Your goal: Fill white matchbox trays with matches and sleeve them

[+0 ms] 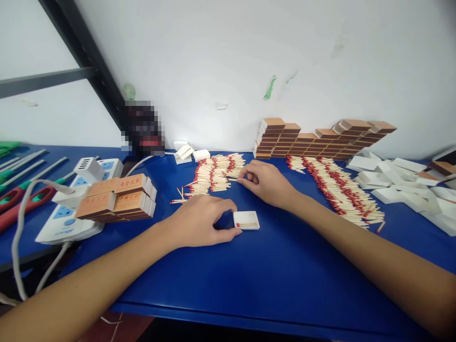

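Note:
A small white matchbox tray [246, 216] lies flat on the blue table, with a red-headed matchstick [247, 224] along its near side. My left hand [206, 219] steadies the tray, thumb and forefinger closed about its left edge. Behind it, my right hand [265, 183] pinches at the right side of a heap of matches [213, 173]; the pale end of a match [232, 179] meets its fingertips. Several stray matches lie at the heap's near left.
Filled matchboxes [302, 140] are stacked along the wall. A long row of matches [342, 190] and white trays [399, 178] lie right. Orange matchboxes [114, 199] sit beside a power strip [67, 228] with cables at left. Red-green handled tools [21, 204] lie far left.

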### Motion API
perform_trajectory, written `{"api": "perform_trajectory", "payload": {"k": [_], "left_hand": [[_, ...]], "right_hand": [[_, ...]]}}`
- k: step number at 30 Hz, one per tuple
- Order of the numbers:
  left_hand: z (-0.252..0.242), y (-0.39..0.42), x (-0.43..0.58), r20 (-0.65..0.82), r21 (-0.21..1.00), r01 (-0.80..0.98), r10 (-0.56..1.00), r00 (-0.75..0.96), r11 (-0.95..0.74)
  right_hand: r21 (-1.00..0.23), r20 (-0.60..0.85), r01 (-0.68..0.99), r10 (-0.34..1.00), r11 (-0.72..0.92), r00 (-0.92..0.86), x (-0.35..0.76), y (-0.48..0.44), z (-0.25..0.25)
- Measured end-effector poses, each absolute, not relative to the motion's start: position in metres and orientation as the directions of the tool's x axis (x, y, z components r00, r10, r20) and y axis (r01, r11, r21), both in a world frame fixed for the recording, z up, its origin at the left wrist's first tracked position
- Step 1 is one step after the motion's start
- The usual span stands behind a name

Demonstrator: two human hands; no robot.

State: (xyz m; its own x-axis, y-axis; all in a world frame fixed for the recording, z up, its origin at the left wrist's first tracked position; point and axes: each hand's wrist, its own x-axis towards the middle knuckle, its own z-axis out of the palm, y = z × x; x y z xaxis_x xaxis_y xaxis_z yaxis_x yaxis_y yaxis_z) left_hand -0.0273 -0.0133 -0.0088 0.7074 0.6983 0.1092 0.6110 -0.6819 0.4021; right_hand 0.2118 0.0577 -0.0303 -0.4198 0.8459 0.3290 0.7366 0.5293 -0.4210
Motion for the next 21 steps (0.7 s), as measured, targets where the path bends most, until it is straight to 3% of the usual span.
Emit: {"api": "perform_trajectory", "payload": {"k": [12,21], "left_hand": [[-0.007,-0.015,-0.028,0.111,0.386,0.628,0.710,0.695,-0.676],[-0.002,-0.007,-0.029,0.148,0.312,0.762,0.821,0.551,-0.567]], "right_hand": [[-0.396,0.208,0.757,0.853,0.520,-0.478,0.213,0.059,-0.027],[-0.427,0.250,0.695,0.814,0.578,-0.524,0.232,0.023,-0.001]]}}
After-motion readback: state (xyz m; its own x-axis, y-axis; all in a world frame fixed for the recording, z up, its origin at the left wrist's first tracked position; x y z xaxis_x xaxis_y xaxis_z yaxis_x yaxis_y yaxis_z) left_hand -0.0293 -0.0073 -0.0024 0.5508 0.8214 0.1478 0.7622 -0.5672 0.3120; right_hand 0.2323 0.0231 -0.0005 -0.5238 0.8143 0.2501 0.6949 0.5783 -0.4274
